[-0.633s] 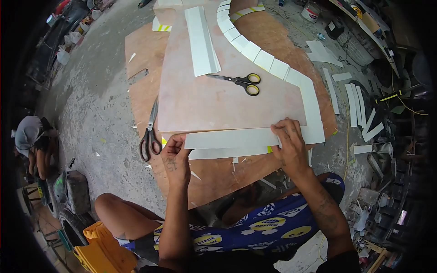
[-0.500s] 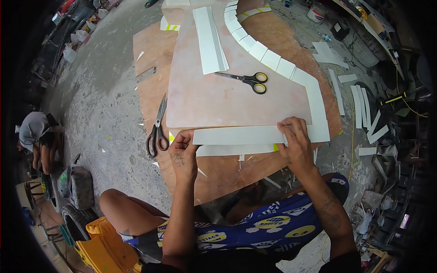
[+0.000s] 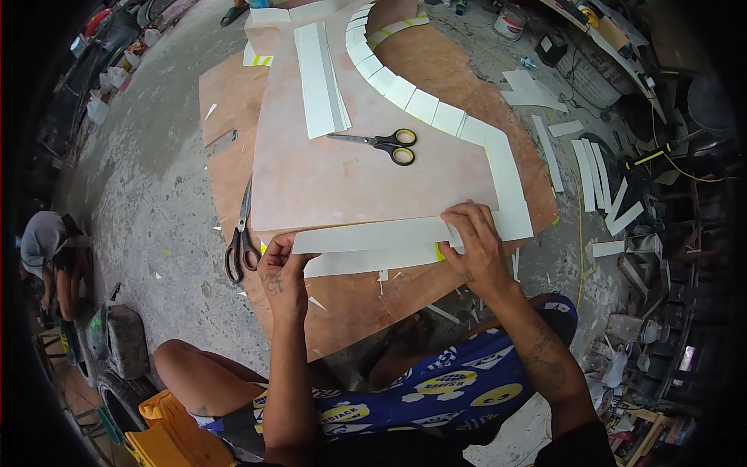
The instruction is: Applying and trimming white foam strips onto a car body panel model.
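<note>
Nearly everything had slid left and a little down in the frame since the earlier picture, hands and work together, with both hands staying at the ends of the same strip. That white strip lay level across the center, just below the lower edge of a pale panel. At its left end the left hand had a narrow grip, thumb and fingers pinching the corner. At its right end the right hand held on with bent fingers over the top and the thumb near the lower edge. A second strip showed beneath, partly covered, with a yellow-green patch beside the right thumb.

Small scissors with black and yellow handles lay on the panel above the hands, their tip close to a stack of strips in the upper center. White pieces ran along the panel's curved edge toward the upper right. Larger scissors lay left of the panel, at the edge of a brown board. Far left, another person bent forward.
</note>
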Tool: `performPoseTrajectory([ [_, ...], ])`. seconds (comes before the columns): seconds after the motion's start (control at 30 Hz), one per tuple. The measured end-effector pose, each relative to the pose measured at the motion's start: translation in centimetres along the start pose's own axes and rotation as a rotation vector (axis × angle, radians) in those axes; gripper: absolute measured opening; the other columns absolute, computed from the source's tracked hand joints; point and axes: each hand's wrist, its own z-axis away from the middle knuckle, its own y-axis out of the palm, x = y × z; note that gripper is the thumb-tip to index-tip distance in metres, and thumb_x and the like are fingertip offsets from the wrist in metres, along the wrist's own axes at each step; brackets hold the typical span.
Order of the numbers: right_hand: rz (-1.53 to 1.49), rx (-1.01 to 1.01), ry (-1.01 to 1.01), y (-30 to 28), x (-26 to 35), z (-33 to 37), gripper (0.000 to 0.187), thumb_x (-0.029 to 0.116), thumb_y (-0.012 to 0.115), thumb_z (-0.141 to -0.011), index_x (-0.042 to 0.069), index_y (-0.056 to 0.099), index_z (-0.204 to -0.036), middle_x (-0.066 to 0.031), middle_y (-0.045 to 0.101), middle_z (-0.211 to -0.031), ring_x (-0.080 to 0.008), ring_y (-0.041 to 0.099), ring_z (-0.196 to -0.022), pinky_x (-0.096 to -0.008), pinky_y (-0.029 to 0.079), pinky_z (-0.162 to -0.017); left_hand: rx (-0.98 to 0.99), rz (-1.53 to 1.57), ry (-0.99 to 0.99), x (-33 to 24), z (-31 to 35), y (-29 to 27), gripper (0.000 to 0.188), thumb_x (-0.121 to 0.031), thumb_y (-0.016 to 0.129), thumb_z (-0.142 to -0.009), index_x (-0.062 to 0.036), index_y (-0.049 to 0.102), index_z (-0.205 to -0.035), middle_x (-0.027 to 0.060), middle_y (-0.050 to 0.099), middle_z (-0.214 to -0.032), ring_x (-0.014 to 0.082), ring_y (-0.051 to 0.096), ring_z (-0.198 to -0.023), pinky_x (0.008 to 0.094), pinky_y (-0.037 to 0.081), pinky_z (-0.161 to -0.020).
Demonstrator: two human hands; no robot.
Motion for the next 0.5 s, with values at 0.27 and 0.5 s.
performPoseTrajectory([
  [0.27,0.122,0.055,-0.084,-0.2,1.9,-1.3,0.045,0.012,0.074,-0.074,0.002,0.062,-0.116,-0.0117,0.057,-0.108,-0.0326,0.053,-0.107,-0.0469,0.045,-0.094,0.006,-0.003,-0.001,0.7,0.1,0.3,0.008,-0.001,0.065,-0.088,0.0025,0.063,-0.094,0.0077,0.068,-0.086,0.0134,0.066,-0.078,0.0289,0.057,-0.077],
  [0.5,0.118,0.169,-0.165,1.6,4.1,-3.3,0.043,0.01,0.073,-0.074,-0.002,0.063,-0.115,-0.0095,0.057,-0.107,-0.0267,0.053,-0.099,-0.041,0.045,-0.087,-0.023,-0.026,-0.006,0.2,0.2,0.2,0.009,-0.003,0.066,-0.088,0.0028,0.063,-0.094,0.0078,0.068,-0.086,0.0131,0.065,-0.077,0.0285,0.055,-0.076],
])
